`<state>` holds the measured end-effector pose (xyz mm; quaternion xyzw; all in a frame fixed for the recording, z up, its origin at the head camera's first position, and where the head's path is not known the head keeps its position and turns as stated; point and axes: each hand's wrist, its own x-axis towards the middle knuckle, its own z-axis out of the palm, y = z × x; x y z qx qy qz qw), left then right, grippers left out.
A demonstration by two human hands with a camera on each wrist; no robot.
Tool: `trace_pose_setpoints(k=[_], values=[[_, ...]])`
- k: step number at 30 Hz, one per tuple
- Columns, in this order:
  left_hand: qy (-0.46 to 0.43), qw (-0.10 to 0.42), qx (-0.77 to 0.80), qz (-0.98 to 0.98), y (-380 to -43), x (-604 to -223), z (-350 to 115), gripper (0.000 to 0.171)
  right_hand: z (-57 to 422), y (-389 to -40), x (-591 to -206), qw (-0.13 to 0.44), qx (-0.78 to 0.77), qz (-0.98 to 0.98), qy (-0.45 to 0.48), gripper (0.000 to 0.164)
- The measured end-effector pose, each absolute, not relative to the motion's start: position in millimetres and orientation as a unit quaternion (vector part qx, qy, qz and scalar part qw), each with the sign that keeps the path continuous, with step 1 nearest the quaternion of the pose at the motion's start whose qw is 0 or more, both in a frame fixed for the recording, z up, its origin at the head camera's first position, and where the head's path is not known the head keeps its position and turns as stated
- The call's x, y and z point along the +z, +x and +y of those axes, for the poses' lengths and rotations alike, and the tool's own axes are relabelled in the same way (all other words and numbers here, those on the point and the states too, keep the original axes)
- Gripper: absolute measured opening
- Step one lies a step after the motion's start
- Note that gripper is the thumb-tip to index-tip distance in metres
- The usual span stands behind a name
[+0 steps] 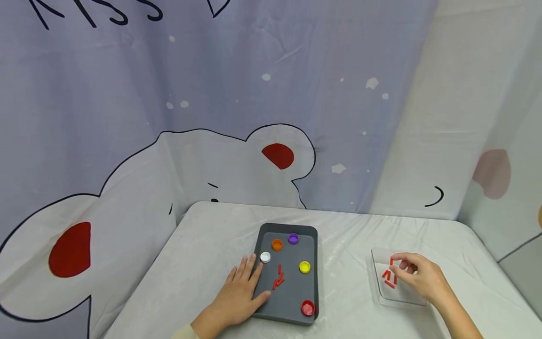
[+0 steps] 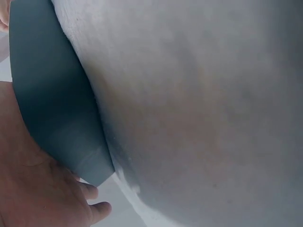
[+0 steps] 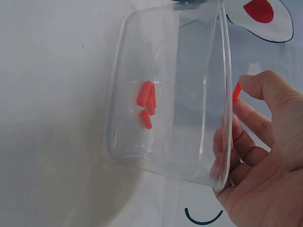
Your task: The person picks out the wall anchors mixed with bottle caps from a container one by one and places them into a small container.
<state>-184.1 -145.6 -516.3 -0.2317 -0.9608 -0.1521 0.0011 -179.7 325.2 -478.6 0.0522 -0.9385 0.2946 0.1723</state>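
Observation:
My left hand [image 1: 238, 296] lies with spread, straight fingers along the left rim of a grey tray [image 1: 292, 292]. In the left wrist view the tray's wall [image 2: 57, 94] stands beside that hand. Over a clear plastic box [image 1: 402, 294], my right hand [image 1: 421, 274] pinches a small red stick [image 1: 391, 261] between thumb and index finger. The right wrist view shows this stick [image 3: 236, 91] just beyond the box rim [image 3: 226, 94]. Several similar red sticks [image 3: 146, 94] lie on the box floor. A few more red sticks [image 1: 280, 269] sit in a loose cluster inside the tray.
Small round cups stand in the tray: white [image 1: 265, 257], orange [image 1: 277, 244], purple [image 1: 293, 238], yellow [image 1: 305, 267] and red [image 1: 308, 308]. A pale cloth [image 1: 343, 292] covers the table, with white fabric between tray and box. A printed curtain [image 1: 237, 84] hangs behind.

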Motion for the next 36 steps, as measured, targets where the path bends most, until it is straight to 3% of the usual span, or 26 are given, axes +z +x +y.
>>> trace_pose_setpoints(k=[10, 36], values=[[-0.225, 0.004, -0.133, -0.965, -187.3, -523.4, -145.2, 0.078, 318.3, -182.6, -477.0, 0.157, 0.315, -0.935, 0.048, 0.027], [-0.218, -0.007, -0.121, -0.968, -185.0, -521.4, -144.0, 0.076, 175.4, -186.3, -479.1, 0.130, 0.373, -0.915, 0.087, 0.021]])
